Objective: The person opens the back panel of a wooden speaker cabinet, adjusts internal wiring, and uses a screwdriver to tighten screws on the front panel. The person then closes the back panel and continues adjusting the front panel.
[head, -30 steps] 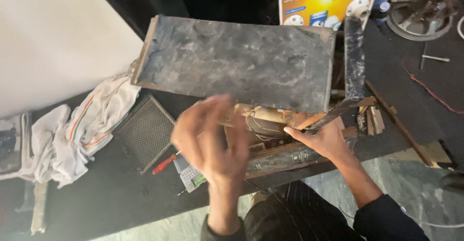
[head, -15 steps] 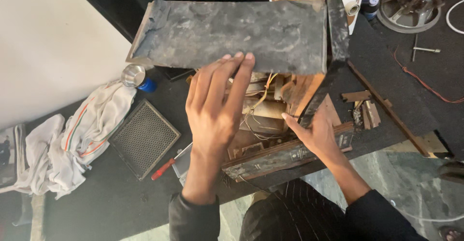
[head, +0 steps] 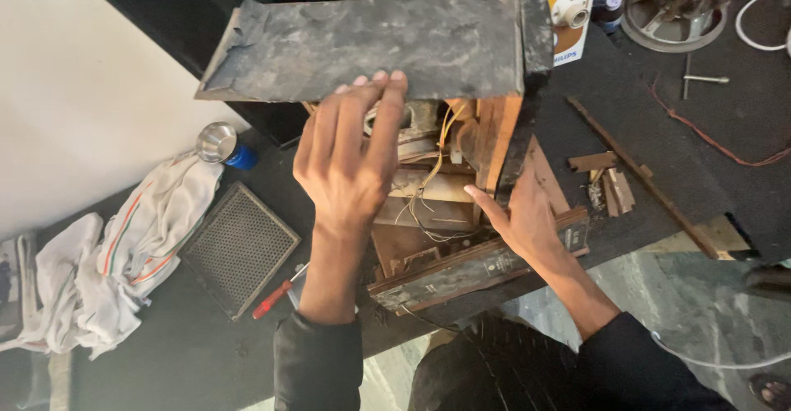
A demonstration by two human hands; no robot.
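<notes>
- The dark workbench fills most of the view, running from lower left to upper right, with a pale wall beside its upper left edge.
- An old wooden cabinet lies open at the middle of the bench; wires and dusty parts show inside it.
- Its dark grey, scuffed panel is the largest part and stands raised over the open inside, its lower edge facing the person.
- A crumpled white cloth with thin coloured stripes lies at the left on the bench.
- A grey mesh grille, square with rounded corners, lies flat just right of the cloth.
- A cardboard package stands behind the cabinet at the top edge: yellow and blue, with a picture of a white round fitting on it; its lower part is hidden by the panel.
- A round metal fan part sits at the top right, near the package.
- The left hand is open, fingers straight and together, fingertips touching the lower edge of the panel.
- The right hand lies against the cabinet's dark side wall; its thumb is spread, and I cannot tell whether the other fingers grip.
- A small metal cup with a blue base lies above the cloth.
- A red-handled screwdriver lies below the grille, near the left forearm.
</notes>
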